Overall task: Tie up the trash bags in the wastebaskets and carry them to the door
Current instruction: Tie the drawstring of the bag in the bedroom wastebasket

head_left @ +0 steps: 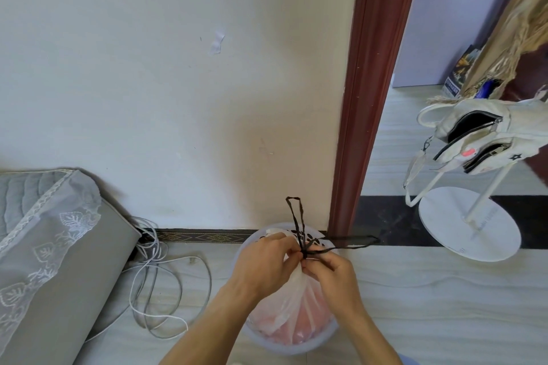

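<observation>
The reddish-brown wooden door frame (370,98) rises just to the far right of your work, and the doorway opens to the right of it. On the left, a grey cushioned seat with a lace cover (59,246) lies well apart from you, with loose white cables (166,290) on the floor between it and the basket.

The round, translucent white plastic wastebasket (296,350) stands on the floor directly below you, against the wall. The thin translucent white trash bag with pink contents (293,299) sits inside it. Its neck is gathered upright and comes to a point exactly between your hands.

Your left hand (264,264) pinches the bunched neck from the left. Your right hand (335,275) pinches the black drawstring (296,216) from the right. Both sets of fingers curl in tightly, almost touching at the knot (305,253).

From that knot one loop stands away from you toward the wall. The other loop runs out flat to the right, toward the door frame.

The tie looks crossed but not yet drawn snug, so the next pull probably goes outward along those two loop directions. Once it is tight, the bag should lift straight up along its neck. Your right hand is the nearer one to the doorway side.
</observation>
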`<state>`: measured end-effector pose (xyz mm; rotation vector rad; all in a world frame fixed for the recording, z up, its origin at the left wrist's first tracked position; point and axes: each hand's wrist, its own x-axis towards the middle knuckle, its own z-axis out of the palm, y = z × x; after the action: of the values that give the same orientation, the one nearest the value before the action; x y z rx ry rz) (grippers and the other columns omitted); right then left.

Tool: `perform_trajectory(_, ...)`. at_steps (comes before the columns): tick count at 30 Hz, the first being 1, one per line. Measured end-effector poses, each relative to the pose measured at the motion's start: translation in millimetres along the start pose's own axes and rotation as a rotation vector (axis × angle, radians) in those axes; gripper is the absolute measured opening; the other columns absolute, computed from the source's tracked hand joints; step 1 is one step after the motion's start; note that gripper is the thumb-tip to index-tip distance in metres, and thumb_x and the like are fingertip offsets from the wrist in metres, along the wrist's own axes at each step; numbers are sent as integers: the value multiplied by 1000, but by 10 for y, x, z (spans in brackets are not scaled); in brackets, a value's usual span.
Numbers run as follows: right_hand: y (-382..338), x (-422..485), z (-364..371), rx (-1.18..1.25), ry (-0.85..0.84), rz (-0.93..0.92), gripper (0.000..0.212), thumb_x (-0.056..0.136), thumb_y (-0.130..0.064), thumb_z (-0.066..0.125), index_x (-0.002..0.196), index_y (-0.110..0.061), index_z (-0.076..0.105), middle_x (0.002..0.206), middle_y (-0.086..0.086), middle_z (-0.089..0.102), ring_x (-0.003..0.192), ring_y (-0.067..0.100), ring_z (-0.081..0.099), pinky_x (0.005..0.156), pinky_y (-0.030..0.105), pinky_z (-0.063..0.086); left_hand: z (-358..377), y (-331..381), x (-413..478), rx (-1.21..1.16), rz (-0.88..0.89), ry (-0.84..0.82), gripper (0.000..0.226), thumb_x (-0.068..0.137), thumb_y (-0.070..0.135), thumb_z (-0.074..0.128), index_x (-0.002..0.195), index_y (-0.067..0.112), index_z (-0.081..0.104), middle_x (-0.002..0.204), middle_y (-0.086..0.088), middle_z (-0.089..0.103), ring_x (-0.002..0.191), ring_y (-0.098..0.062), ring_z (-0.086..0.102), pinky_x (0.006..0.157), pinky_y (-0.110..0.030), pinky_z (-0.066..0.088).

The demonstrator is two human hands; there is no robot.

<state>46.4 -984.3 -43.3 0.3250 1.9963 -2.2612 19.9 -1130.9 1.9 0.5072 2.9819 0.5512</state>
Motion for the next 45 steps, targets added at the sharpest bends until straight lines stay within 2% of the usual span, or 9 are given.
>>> perform_trajectory(4,48,2,-8,-62,47,8,25,94,-27,64,80,-16,81,85,4,78,86,23,73,87,46,58,2,23,14,26,24,-24,23,96,41,46,104,31,65,106,12,63,94,-11,60,71,-28,48)
perform_trajectory(14,14,43,-37,432,78,414,27,88,-23,71,102,0,73,85,14,68,66,18,57,60,28,47,102,36,39,-29,20,-99,22,93,43,51,102,31,67,109,13,62,96,-11,60,81,-33,51)
perform_trajectory(20,-37,-20,-66,586,-120,518,21,87,-27,66,93,-7,71,80,9,66,69,18,53,71,32,43,76,-35,54,-249,-121,-207,18,90,38,60,89,27,74,85,12,65,85,-9,61,81,-31,50)
perform_trajectory(24,-35,-14,-137,515,-239,420,17,86,-13,67,98,-1,72,83,12,66,72,19,59,76,31,49,82,-101,58,-491,-191,-232,8,82,29,69,77,25,73,82,9,71,83,-11,65,82,-31,52)
perform_trajectory(27,-34,-2,-209,241,-228,250,7,85,-5,69,86,-2,75,76,13,68,68,18,64,70,29,57,67,-107,58,-718,-238,-250,24,80,13,71,67,33,70,70,12,67,71,-5,61,77,-29,50)
perform_trajectory(31,-56,9,-293,-30,-223,50,3,83,-2,73,87,-1,73,76,12,71,75,24,68,74,34,60,22,-109,87,-741,-348,-328,20,86,14,66,69,26,68,75,11,64,81,-7,57,81,-23,42)
perform_trajectory(35,-83,-56,-322,41,-305,60,16,85,-17,71,93,-4,74,80,9,67,77,22,66,78,36,58,3,-102,81,-845,-287,-348,21,87,5,65,72,19,68,75,8,66,79,-7,60,77,-18,46)
perform_trajectory(38,-86,-81,-324,-45,-338,41,14,87,-18,70,92,-5,73,79,7,68,76,21,67,80,37,59,9,-99,83,-785,-292,-375,5,77,20,69,72,23,69,76,9,66,80,-8,60,75,-20,44)
perform_trajectory(45,-73,-97,-258,-122,-175,-41,3,82,-7,76,83,-5,74,77,12,73,74,25,70,76,35,60,-12,-80,93,-805,-310,-370,9,75,25,70,78,18,67,75,1,61,69,-8,56,70,-20,40)
